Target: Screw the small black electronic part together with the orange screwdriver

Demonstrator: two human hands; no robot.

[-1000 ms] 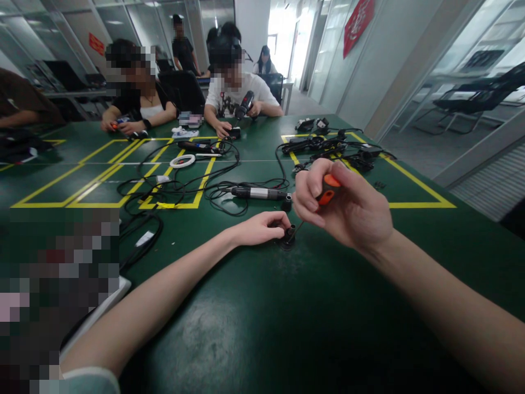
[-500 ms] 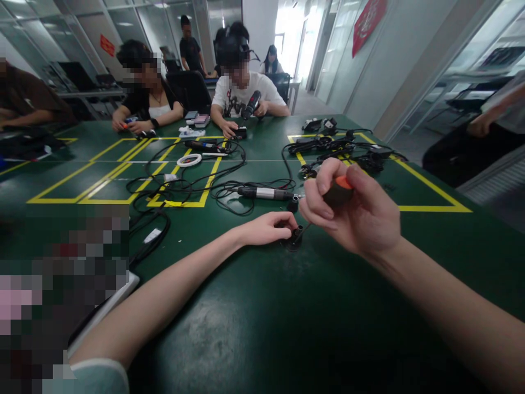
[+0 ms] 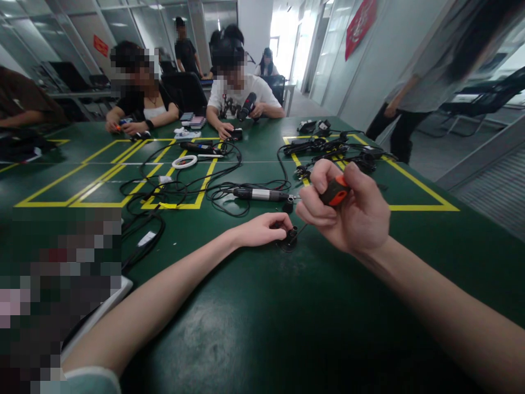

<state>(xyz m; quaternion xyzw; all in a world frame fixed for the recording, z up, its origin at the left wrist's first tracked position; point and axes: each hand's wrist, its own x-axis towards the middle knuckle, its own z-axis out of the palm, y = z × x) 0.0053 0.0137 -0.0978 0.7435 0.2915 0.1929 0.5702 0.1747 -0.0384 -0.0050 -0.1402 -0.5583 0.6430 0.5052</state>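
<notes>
Screwdriver with orange-and-black handle (image 3: pixel 337 191) grasped in right grip (image 3: pixel 355 210); left grip (image 3: pixel 262 229) pinches small black round-based part (image 3: pixel 292 238) on green tabletop (image 3: pixel 320 328). Best: screwdriver aligned, part pressed flat.

One camera, worn on the person's head, gives the view, looking forward and down along the table (image 3: pixel 246 317) from above its near side. The wearer's forearms (image 3: pixel 172 284) rise from the lower left and lower right, bringing the left hand (image 3: pixel 260 230) and right hand (image 3: pixel 355 213) fairly close, near mid-frame. The table's far edge crosses the upper third; the room beyond fills the top, its uprights splaying outward at both sides.
</notes>
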